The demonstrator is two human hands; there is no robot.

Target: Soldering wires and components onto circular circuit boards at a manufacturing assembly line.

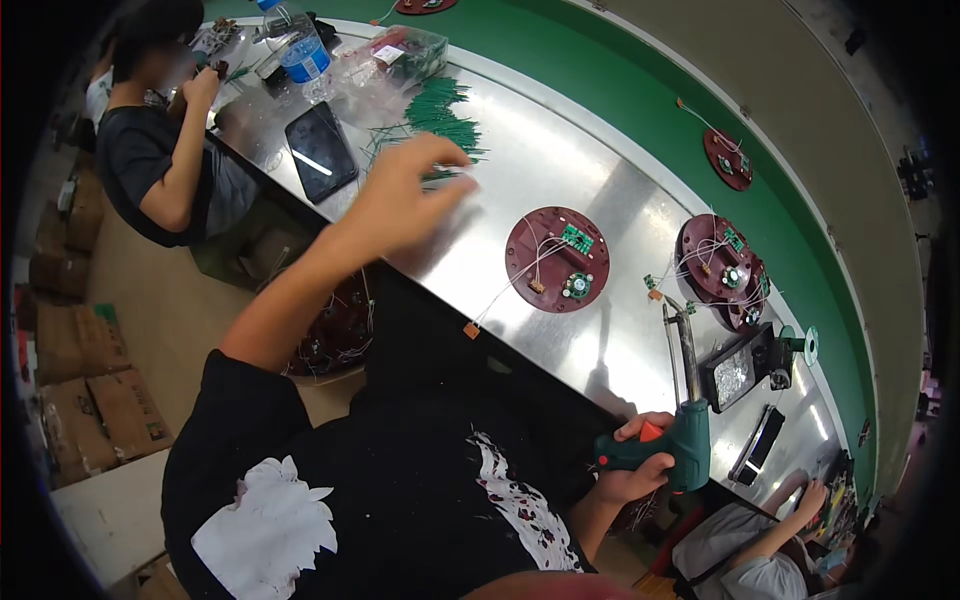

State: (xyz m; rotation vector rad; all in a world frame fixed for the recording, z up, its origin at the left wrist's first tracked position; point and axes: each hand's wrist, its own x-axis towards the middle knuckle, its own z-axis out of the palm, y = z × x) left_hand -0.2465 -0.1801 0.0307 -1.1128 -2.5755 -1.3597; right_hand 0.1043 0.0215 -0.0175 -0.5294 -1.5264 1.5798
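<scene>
My right hand (pixel 640 465) is wrapped round the grip of a dark green soldering gun (pixel 690 440) with a red trigger; its long metal tip points up and away over the bench. Slightly blurred, my left hand (pixel 415 195) hovers over the bench with thumb and fingers apart and nothing visible between them. Just beyond it lies a pile of thin green wires (pixel 445 115). Between my hands, a round maroon plate (pixel 535 225) rests on the metal bench, carrying a green circuit board (pixel 577 238), a small round part (pixel 577 286) and white wires that trail to an orange connector (pixel 472 329).
Stacked maroon plates (pixel 705 235) with wired boards sit at the right, near a black tray (pixel 735 375) and a solder spool (pixel 810 345). Far left are a tablet-like black device (pixel 320 150) and a water bottle (pixel 303 60). Other people work at both ends.
</scene>
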